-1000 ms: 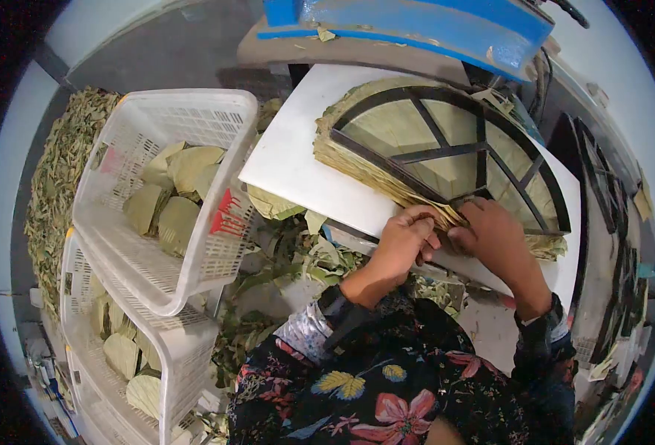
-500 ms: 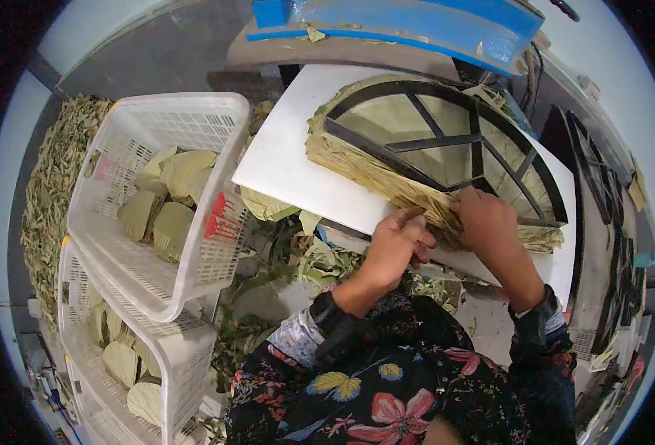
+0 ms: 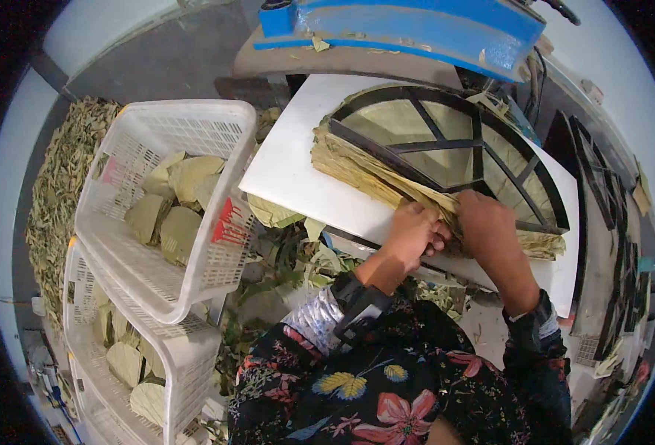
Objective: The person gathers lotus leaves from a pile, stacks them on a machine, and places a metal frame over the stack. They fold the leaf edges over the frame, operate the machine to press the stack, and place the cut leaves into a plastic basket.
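— How much room is there around the work?

— Little. The white board (image 3: pixel 298 167) juts out over a litter of loose leaves (image 3: pixel 290 274), and the stack of leaves (image 3: pixel 386 174) lies along its near edge, under a black metal frame (image 3: pixel 453 144) shaped like a half wheel with spokes. At the board's far edge a blue machine (image 3: pixel 416 26) closes it in. Off the board's left corner stands a white basket (image 3: pixel 171 193) with cut leaves in it, tilted, on top of a second basket (image 3: pixel 134 348); the first nearly touches the board's edge. The bare strip of board to the left of the stack is the only free surface.

— What has changed over the last second?

— The left hand (image 3: pixel 410 236) has moved up and in. A second ago it sat just off the stack's near end with the fingers curled; now it lies against the stack's edge, touching the right hand. The right hand (image 3: pixel 487 222) has stayed at the frame's lower right arc. The stack and frame have not shifted on the board.

— And the grip?

— Both hands are closed down on the stack's near edge, toward the board's right corner. The left hand's fingers fold around the leaf edges — pinching them, as far as I can tell. The right hand presses flat-knuckled over the leaves and the frame's rim; its fingertips are hidden, so I cannot tell how much it clasps.
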Demonstrator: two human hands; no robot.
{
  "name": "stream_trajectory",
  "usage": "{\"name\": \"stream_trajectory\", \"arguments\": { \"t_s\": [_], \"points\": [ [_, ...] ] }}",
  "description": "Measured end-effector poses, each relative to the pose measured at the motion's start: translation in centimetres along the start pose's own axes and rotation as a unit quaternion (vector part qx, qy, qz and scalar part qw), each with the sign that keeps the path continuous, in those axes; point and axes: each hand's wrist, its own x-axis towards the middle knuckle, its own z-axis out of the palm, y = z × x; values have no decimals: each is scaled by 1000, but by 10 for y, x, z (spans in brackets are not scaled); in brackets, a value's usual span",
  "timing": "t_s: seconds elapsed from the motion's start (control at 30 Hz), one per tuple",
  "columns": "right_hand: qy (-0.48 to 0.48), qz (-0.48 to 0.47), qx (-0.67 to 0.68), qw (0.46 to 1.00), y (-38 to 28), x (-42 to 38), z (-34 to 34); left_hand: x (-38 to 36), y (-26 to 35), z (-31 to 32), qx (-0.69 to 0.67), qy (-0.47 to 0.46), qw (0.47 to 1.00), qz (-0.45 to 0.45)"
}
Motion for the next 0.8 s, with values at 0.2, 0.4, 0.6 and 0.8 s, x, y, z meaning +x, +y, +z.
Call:
{"name": "stream_trajectory", "arguments": {
  "t_s": [0.2,0.4,0.6,0.8],
  "points": [
    [-20,-53,-44,997,-12,-5,-8,-3,3,-5,-22,-19,999,14],
    [-113,-6,18,993,-18,-8,-18,-16,2,-17,79,-52,994,49],
    [-75,-18,14,997,-17,-14,-10,-34,-10,-26,110,-12,992,64],
    [-64,-54,-6,996,-10,-13,-6,-33,-20,-29,174,8,974,145]
  ]
}}
